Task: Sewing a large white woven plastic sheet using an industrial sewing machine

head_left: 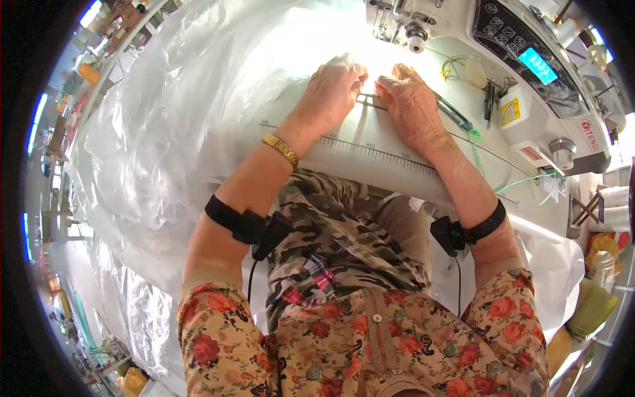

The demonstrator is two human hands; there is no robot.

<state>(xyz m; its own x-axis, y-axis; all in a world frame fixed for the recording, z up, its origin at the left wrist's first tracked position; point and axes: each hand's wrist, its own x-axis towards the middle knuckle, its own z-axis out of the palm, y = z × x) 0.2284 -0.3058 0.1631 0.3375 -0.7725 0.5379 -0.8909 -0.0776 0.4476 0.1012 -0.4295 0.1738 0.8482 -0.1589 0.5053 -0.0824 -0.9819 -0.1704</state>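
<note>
Both my hands are together in strong glare on the sewing machine's pale bed, just in front of the machine head (pixel 405 26). My left hand (pixel 331 92) has its fingers bent into a pinch, beside a large heap of shiny, translucent white sheet material (pixel 178 139). My right hand (pixel 411 109) is curled, with thumb and fingertips pressed together a short way from the left. Whatever lies between the fingertips is washed out by the light. A printed ruler scale (pixel 370 147) runs along the bed's near edge, below my hands.
The machine's body carries a lit control panel (pixel 537 65) and a knob (pixel 562 152) at right. Close to my right hand lie a dark slim tool (pixel 455 112), small black snips (pixel 489 99) and green thread (pixel 476 135). Bags (pixel 591 308) stand at far right.
</note>
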